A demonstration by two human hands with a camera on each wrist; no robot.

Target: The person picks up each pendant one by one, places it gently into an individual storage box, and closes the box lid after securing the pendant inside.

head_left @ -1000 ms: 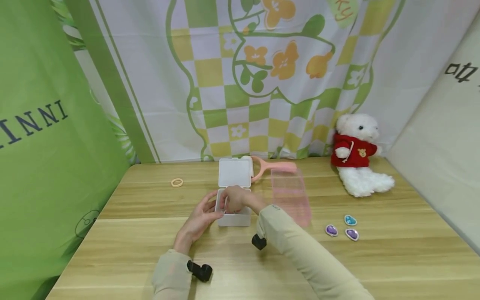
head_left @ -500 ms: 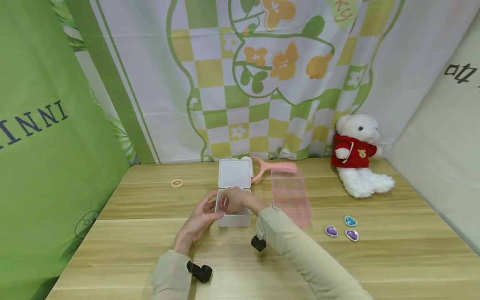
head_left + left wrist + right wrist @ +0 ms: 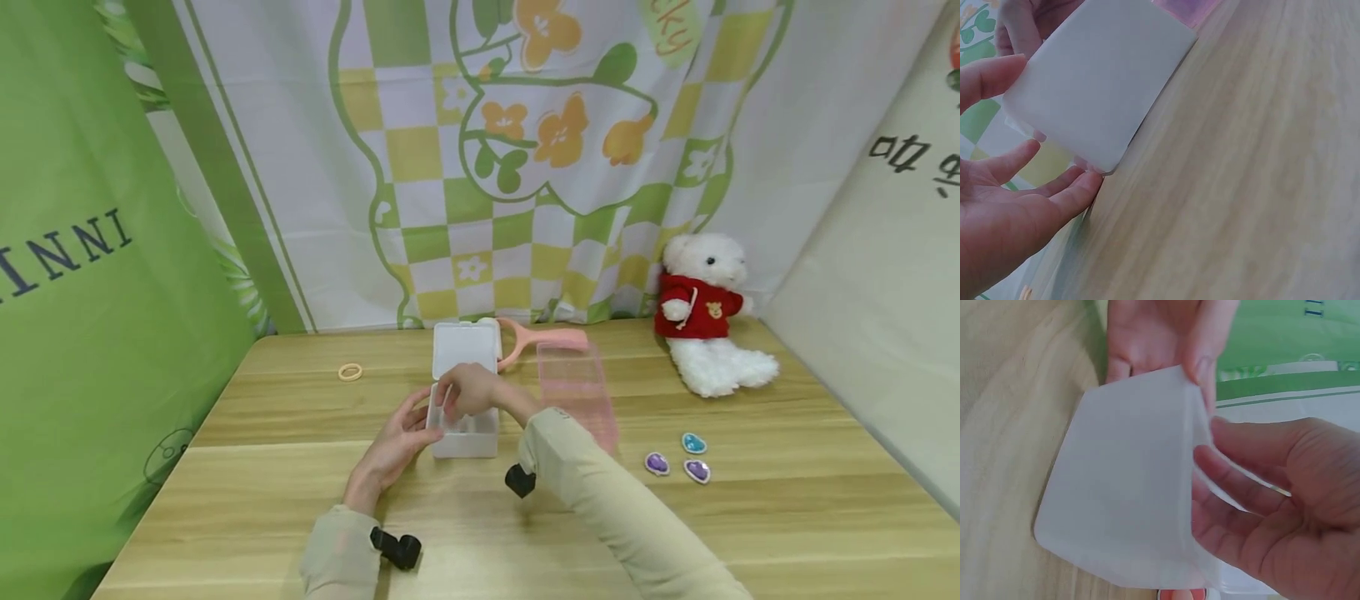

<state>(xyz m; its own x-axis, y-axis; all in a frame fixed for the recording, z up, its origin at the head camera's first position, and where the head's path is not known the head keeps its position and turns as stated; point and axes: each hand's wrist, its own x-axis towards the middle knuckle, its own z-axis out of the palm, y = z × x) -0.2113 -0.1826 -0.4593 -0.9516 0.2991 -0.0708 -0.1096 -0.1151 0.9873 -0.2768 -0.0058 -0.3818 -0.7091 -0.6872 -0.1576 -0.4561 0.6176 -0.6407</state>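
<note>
A small white lidded box (image 3: 465, 447) stands on the table, its lid (image 3: 465, 348) raised at the back. My left hand (image 3: 397, 444) holds the box at its left side, thumb on the rim and fingers along the wall, as the left wrist view shows. Over the box opening is my right hand (image 3: 471, 392), its thumb and fingers loosely bent. In the right wrist view, the right thumb and index fingertip (image 3: 1202, 455) are apart at the rim with nothing visible between them. Some lower fingertips are partly hidden by the box wall (image 3: 1116, 487).
Behind the box lies a peach-coloured ring-shaped piece with a handle (image 3: 558, 337). A pink translucent case (image 3: 573, 387) is to its right. Blue (image 3: 693, 443) and purple (image 3: 657, 464) gem pieces lie farther right, near a white teddy bear (image 3: 708, 312). A peach ring (image 3: 350, 372) lies left.
My right hand has lifted slightly in the box opening, and its fingers have loosened a little. The left hand keeps its hold on the box. The head view has shifted slightly.
</note>
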